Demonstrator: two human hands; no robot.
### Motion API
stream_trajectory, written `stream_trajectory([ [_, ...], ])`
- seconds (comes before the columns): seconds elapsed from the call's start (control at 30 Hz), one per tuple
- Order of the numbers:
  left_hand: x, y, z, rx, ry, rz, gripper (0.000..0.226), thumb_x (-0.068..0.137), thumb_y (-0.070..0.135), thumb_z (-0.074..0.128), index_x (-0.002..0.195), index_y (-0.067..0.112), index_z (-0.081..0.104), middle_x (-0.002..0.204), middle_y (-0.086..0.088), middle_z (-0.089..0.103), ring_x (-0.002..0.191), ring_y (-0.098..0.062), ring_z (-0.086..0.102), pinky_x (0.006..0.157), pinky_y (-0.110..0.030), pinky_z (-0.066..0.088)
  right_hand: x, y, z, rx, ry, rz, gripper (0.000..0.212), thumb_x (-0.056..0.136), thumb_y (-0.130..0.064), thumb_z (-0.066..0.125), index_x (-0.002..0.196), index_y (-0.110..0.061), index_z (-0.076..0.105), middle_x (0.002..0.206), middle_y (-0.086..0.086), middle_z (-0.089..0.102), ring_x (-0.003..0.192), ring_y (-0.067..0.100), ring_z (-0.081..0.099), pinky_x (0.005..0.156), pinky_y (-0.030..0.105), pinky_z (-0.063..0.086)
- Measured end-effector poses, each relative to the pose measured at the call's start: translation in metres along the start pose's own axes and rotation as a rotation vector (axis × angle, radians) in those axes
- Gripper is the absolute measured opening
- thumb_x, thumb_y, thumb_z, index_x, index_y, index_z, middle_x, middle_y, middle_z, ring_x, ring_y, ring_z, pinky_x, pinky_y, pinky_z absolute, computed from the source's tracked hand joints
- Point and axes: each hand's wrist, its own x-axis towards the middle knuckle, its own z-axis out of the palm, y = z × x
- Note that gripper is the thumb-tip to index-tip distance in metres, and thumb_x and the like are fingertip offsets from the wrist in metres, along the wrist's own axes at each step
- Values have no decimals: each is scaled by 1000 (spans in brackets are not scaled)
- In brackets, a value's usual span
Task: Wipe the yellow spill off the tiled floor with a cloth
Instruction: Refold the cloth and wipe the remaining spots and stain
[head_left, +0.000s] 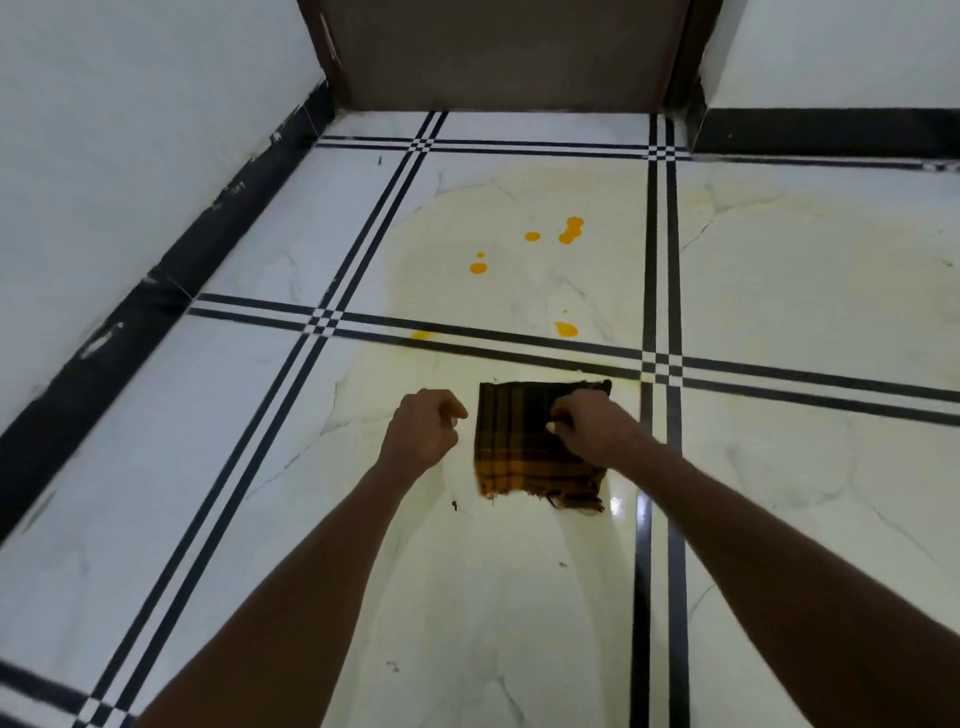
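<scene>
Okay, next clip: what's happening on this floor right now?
A person is crouched over a white tiled floor with black stripe borders, about to wipe. The right hand presses and grips a folded dark brown and yellow checked cloth lying flat on the tile. The left hand hovers beside it, loosely curled and holding nothing. Several orange-yellow spill drops and a pale yellowish smear lie ahead of the cloth, not yet wiped.

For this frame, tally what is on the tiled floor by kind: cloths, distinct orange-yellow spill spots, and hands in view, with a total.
Dark brown and yellow checked cloth: 1
Orange-yellow spill spots: 6 distinct, at, a fainter one on the tile line, and a tiny one at
Hands: 2, left hand beside the cloth, right hand on it
Total: 9
</scene>
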Motion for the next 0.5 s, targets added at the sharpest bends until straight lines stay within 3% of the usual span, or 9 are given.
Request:
stream_trajectory([
  [0.07,2,7,-9,19,-12,-54,29,79,-8,67,96,13,77,95,-4,76,90,-20,71,85,-40,60,0,-3,7,17,-24,12,38,104,-31,58,140,-16,58,139,11,57,126,27,58,107,43,51],
  [0.13,1,9,-12,47,-18,-104,23,85,-2,68,99,15,76,101,-3,75,97,-22,71,88,-39,59,-1,-1,17,-37,-56,17,59,106,-34,53,160,-18,35,165,12,34,153,34,32,124,49,34],
  [0.2,14,1,-10,59,-8,-119,21,91,7,69,111,13,73,116,-6,72,112,-26,67,98,-34,52,9,10,28,-115,-35,3,69,108,-44,43,166,-20,15,175,10,10,162,33,5,131,52,15],
  [0.27,31,-16,-1,105,15,-129,36,96,17,69,130,11,65,138,-11,63,133,-29,54,110,-35,41,20,25,45,-201,23,-63,73,104,-59,24,166,-23,8,175,7,-5,162,32,-9,131,56,9],
  [0.33,49,-43,14,170,77,-136,51,99,26,65,145,10,53,155,-13,48,147,-32,39,119,-44,34,38,34,68,-252,198,-138,73,104,-61,16,166,-23,14,175,7,-2,162,32,-7,130,58,11],
  [0.4,65,-68,19,186,223,-126,52,102,29,60,148,8,49,160,-16,41,151,-35,32,121,-52,33,60,38,77,-306,391,-156,68,107,-55,26,165,-22,22,175,9,9,163,32,-1,129,59,11],
  [0.5,56,-126,15,237,378,-221,52,105,32,50,149,3,45,160,-21,39,152,-40,31,123,-57,30,98,29,76,-366,446,-140,69,105,-54,31,164,-18,29,173,14,18,162,37,7,129,60,9],
])
